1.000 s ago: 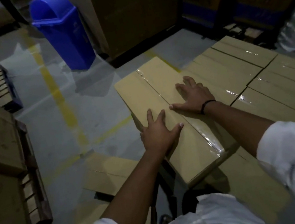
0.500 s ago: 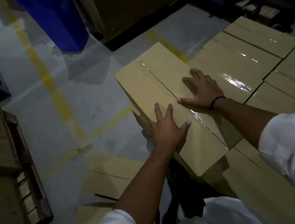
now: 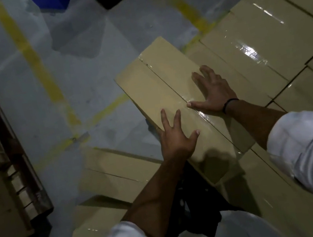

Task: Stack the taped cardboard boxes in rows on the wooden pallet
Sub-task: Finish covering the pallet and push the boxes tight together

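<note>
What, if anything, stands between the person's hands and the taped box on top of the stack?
Nothing visible. The left hand and the right hand both rest flat, fingers spread, directly on the top of the taped box.

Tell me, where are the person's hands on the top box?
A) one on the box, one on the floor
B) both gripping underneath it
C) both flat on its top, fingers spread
C: the left hand and the right hand both lie open, fingers spread, on the taped top of the box.
</note>
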`<state>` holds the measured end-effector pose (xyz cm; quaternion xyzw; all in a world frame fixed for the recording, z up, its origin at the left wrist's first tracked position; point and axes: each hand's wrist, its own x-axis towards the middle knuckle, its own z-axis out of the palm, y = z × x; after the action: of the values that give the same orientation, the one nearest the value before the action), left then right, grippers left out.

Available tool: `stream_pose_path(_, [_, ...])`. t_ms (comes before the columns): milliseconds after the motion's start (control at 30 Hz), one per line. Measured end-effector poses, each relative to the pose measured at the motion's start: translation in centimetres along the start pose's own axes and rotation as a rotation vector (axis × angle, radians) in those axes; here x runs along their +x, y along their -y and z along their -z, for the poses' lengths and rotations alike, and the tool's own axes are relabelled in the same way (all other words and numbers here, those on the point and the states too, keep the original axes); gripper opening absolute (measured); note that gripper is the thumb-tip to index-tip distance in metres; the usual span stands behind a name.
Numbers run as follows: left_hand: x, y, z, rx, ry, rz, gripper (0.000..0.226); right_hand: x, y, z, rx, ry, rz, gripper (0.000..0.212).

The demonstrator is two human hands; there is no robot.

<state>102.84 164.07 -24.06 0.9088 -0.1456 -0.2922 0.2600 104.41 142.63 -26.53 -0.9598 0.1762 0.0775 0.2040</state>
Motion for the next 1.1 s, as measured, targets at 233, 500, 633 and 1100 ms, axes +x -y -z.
stream_pose_path(233, [1.4,2.1,-2.1,-0.002,0.06,-0.033,0.087,1.1,-1.5,-2.1,0.008,0.117,-0.057,0.108])
stream_pose_path(500, [-2.3,2.3,-3.7,-0.041,0.109,-0.019,0.086,-4.2,-1.5,-2.9,-0.012,0.095,-0.21,0.106])
stream_pose_path(633, [-5.6,2.2,-5.6,-0.047,0.168,-0.07,0.09,-9.5,-3.5,-3.4,-0.018,0.128,-0.349,0.114])
stream_pose_path(1100, [-7.3,2.2,-9.2,0.127,0.17,-0.249,0.105,-16.9,-6.9,-4.8,0.114,0.09,-0.408,0.095])
